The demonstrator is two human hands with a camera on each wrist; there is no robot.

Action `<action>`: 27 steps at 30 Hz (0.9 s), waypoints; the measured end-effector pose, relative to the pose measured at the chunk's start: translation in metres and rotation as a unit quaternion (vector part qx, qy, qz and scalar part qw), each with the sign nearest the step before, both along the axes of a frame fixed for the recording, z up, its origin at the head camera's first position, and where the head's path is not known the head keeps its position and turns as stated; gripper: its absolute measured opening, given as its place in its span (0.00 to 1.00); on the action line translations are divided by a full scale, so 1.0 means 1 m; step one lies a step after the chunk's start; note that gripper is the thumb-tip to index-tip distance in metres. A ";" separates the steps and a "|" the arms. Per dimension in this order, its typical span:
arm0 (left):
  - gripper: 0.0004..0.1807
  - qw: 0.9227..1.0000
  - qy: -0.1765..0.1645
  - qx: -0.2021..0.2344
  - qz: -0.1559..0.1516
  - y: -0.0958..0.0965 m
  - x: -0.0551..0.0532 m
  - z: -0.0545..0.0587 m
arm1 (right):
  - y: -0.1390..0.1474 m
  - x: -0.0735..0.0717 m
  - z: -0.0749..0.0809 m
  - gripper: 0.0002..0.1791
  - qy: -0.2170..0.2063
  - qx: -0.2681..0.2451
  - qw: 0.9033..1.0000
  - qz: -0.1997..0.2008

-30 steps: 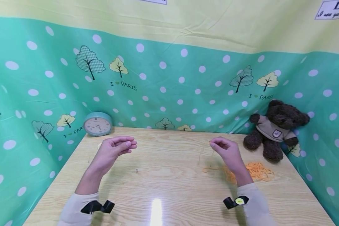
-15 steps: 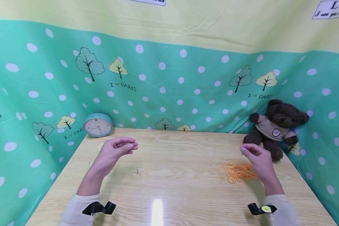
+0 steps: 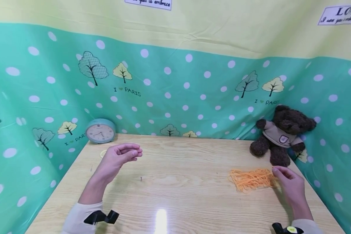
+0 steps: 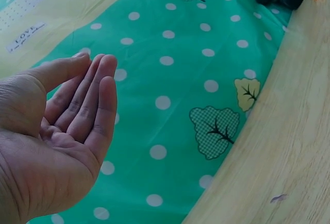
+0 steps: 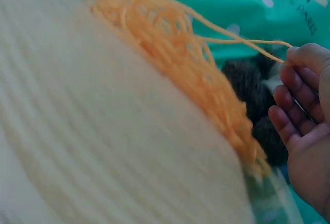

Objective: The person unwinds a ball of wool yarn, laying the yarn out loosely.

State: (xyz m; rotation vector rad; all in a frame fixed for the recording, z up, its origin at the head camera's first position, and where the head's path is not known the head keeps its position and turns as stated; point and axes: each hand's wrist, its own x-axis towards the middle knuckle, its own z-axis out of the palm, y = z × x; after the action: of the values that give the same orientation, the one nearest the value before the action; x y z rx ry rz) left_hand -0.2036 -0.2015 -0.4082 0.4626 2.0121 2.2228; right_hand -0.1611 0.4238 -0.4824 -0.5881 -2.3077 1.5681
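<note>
My right hand (image 3: 291, 185) pinches two strands of orange yarn between thumb and forefinger, at the right end of the loose yarn heap (image 3: 250, 179). In the right wrist view the strands run from the heap to the fingertips, and the other fingers of this hand (image 5: 307, 105) are loosely curved. Over the left side of the table, my left hand (image 3: 117, 162) is raised with its palm turned inward. Its fingers (image 4: 105, 108) are gently bent, with the thumb close to the forefinger tip. No object shows in it.
A brown teddy bear (image 3: 283, 133) in a grey top sits at the back right, behind the yarn. A teal round clock (image 3: 100, 131) stands at the back left. A pale ring (image 3: 102, 154) lies partly behind the left hand. A polka-dot curtain (image 3: 175, 84) closes off the table's back.
My right hand has moved to the right and lower, carrying the strand ends across the yarn heap to its right end. The left hand stays almost still.
</note>
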 end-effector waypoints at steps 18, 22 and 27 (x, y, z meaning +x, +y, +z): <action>0.14 0.999 0.015 -0.029 -0.005 0.006 -0.002 0.003 | 0.014 0.002 -0.010 0.20 -0.027 0.006 0.997 -0.079; 0.20 0.997 0.023 -0.072 0.013 0.004 0.000 0.007 | 0.012 0.004 0.004 0.21 0.000 0.023 0.997 -0.075; 0.20 0.985 0.028 -0.166 0.032 0.002 0.002 0.014 | -0.006 -0.004 0.042 0.19 0.070 0.073 0.994 -0.031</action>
State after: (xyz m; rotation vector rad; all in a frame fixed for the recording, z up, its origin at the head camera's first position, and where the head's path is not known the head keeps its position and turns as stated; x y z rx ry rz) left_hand -0.2014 -0.1991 -0.3947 0.4310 2.3962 1.8671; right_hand -0.1649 0.4178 -0.4406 -0.4937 -2.2532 1.3538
